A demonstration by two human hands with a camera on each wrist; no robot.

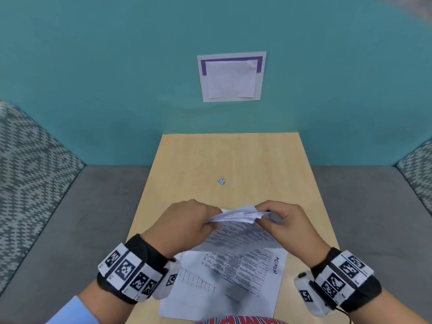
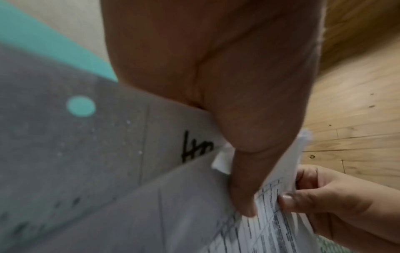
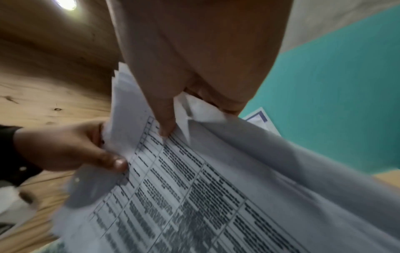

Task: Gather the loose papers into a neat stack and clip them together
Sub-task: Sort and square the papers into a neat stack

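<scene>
Several printed sheets (image 1: 238, 232) are lifted by their top edge above the wooden table (image 1: 233, 155). My left hand (image 1: 187, 220) pinches the left end of that edge, and my right hand (image 1: 282, 220) pinches the right end. The left wrist view shows my left hand (image 2: 244, 196) with its thumb on the papers (image 2: 272, 222). In the right wrist view my right hand (image 3: 168, 119) presses its thumb on the tabled sheet (image 3: 194, 188). More sheets (image 1: 222, 288) lie flat underneath, one marked "ADMIN". A small blue binder clip (image 1: 221, 180) lies alone farther back on the table.
A teal partition (image 1: 117, 66) rises behind the table with a notice (image 1: 231, 77) pinned on it. Grey seat cushions (image 1: 81, 218) flank the table on both sides. Patterned upholstery (image 1: 28, 164) stands at the far left and right.
</scene>
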